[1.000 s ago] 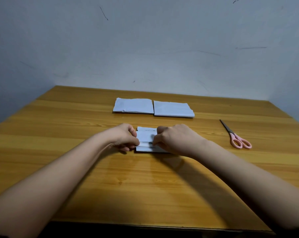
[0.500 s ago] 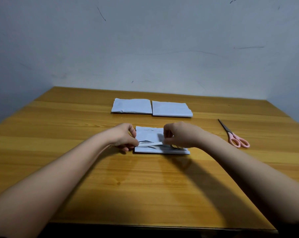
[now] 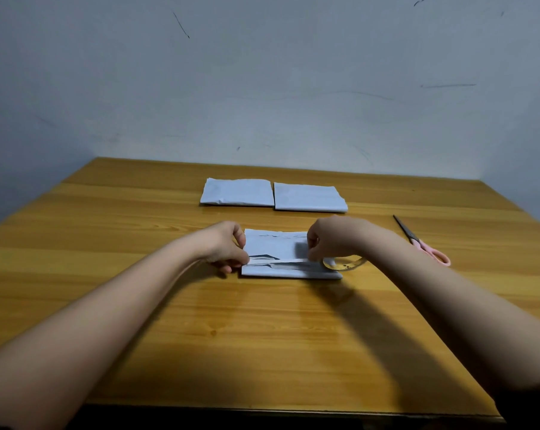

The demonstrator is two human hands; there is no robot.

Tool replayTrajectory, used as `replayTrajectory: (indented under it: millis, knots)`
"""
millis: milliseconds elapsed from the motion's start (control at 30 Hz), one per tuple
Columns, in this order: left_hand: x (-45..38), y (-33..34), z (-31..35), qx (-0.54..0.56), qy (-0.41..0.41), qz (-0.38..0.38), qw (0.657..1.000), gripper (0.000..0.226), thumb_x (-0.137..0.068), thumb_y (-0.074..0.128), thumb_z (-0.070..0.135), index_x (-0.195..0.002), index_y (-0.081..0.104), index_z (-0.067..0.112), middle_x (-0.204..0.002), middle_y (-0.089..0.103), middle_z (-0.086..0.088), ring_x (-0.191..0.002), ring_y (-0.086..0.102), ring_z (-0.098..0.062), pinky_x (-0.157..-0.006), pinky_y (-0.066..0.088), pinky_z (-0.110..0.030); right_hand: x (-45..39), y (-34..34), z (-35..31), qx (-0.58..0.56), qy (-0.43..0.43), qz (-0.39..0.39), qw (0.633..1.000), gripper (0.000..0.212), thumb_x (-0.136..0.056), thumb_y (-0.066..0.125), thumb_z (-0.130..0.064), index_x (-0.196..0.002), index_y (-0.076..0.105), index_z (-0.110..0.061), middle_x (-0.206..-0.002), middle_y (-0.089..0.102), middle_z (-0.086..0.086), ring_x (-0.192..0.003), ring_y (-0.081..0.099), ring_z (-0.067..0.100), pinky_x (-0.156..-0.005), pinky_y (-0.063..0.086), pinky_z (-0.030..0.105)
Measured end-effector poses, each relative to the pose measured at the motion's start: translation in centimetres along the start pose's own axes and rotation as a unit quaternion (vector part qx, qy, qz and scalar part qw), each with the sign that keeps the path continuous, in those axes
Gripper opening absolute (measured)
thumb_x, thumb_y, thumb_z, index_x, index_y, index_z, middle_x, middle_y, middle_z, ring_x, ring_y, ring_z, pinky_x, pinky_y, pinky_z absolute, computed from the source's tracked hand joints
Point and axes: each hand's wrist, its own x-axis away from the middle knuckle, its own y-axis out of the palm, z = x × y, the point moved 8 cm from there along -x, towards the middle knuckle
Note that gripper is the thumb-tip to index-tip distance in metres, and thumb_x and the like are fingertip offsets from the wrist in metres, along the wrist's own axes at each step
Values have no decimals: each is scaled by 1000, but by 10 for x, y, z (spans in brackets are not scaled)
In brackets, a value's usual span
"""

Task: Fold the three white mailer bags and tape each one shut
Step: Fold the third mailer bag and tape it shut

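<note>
A folded white mailer bag (image 3: 276, 245) lies in the middle of the wooden table (image 3: 262, 336). My left hand (image 3: 223, 246) pinches the free end of a tape strip (image 3: 278, 261) at the bag's left edge. My right hand (image 3: 334, 238) grips a clear tape roll (image 3: 344, 264) at the bag's right edge, with the strip stretched across the bag between both hands. Two more folded white bags (image 3: 237, 192) (image 3: 309, 198) lie side by side farther back.
Pink-handled scissors (image 3: 424, 243) lie on the table to the right of my right arm. A grey wall (image 3: 262, 88) rises behind the table's far edge. The table's front edge runs just below my forearms.
My right hand has moved to the right with the tape roll, drawing a longer strip across the bag. My left hand has stayed at the bag's left edge, holding the strip's end.
</note>
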Motion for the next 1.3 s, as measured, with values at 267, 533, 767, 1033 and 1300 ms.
replayTrajectory:
  millis: [267,533,767,1033,1300]
  knots:
    - [3,2,3,-20,-4,-15,1000,27,-79,63,-1,-84,43,16,-66,60,-10,-55,49,-23,-51,46,-28,0,0,4,-3,-15,-28,999,20,-86,64,-36,-90,72,-19,-84,68,-4,-73,53,13,-60,38,26]
    - [15,-3,7,-7,-13,-27,1000,15,-83,56,4,-81,48,16,-63,58,-5,-56,49,-18,-43,35,-19,4,-11,-2,-52,-43,-40,997,20,-88,62,-35,-87,72,-18,-66,57,-13,-57,44,6,-51,33,20]
    - [17,-11,15,-85,40,59,994,3,-83,52,18,-81,50,19,-86,57,-3,-73,48,-21,-57,35,-28,1,-4,-5,-68,-45,-32,996,21,-88,62,-33,-90,73,-15,-66,58,-14,-60,46,2,-53,32,20]
    - [73,36,64,-436,437,220,755,41,-80,36,33,-102,70,25,-100,64,6,-93,61,-17,-76,46,-34,-1,-2,-8,-54,-42,-24,997,17,-86,64,-33,-77,69,-19,-64,55,-9,-58,44,7,-52,33,23]
    - [71,61,37,-508,392,205,739,57,-82,35,48,-117,63,13,-110,61,-3,-97,60,-21,-87,33,-38,-6,1,-7,-6,-21,1,1000,20,-83,65,-33,-65,61,-25,-64,54,-8,-62,49,12,-51,34,24]
